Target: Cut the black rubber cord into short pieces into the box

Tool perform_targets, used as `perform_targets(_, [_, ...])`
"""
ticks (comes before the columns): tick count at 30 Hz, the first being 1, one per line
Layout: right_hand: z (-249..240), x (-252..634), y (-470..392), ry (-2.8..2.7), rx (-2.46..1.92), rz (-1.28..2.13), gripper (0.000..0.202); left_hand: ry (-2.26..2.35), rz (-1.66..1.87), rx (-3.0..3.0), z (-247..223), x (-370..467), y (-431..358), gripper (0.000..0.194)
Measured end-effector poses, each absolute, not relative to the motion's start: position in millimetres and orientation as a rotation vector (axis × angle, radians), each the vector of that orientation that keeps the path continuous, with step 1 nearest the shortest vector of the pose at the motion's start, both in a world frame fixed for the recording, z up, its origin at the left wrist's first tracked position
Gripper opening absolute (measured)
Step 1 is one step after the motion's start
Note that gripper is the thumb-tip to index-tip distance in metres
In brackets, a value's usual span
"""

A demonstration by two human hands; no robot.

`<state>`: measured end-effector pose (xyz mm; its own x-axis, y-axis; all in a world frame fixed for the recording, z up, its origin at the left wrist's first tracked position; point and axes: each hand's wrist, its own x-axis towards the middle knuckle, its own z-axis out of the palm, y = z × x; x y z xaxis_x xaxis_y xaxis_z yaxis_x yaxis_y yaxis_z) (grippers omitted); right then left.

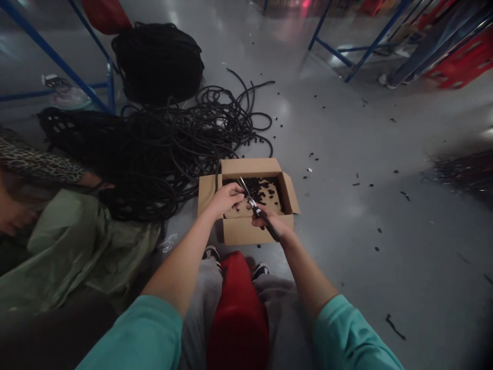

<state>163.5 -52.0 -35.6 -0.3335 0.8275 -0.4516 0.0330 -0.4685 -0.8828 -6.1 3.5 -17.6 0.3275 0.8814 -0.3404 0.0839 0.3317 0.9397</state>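
My right hand (272, 220) is wrapped round the black handles of a pair of scissors (252, 202), whose slim silver blades point up and to the left. My left hand (226, 199) is beside the blades with its thumb and fingers pinched together; what lies between them is too small to make out. Both hands are over an open cardboard box (250, 231) with its flaps folded out. Inside the box lie many small black cut pieces (254, 189), partly covered by my hands. One black cord reaches the box's left flap.
A tangled heap of black cord (173, 139) spreads left of the box, with a large black coil (157, 61) behind it. Another person's patterned sleeve (38, 162) and green plastic sheeting (73, 241) are at left. Blue metal frames (339, 54) stand farther off. Black scraps dot the floor.
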Motion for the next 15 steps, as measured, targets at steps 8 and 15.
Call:
perform_targets(8, [-30.2,164.4,-52.0,-1.131,-1.355,1.868,0.054,1.226,0.686,1.255,-23.6,-8.1,5.4,0.011])
perform_targets(15, [-25.7,158.7,-54.3,-1.060,-1.436,1.848,0.049,1.335,0.680,1.461,-27.6,-7.3,7.3,0.012])
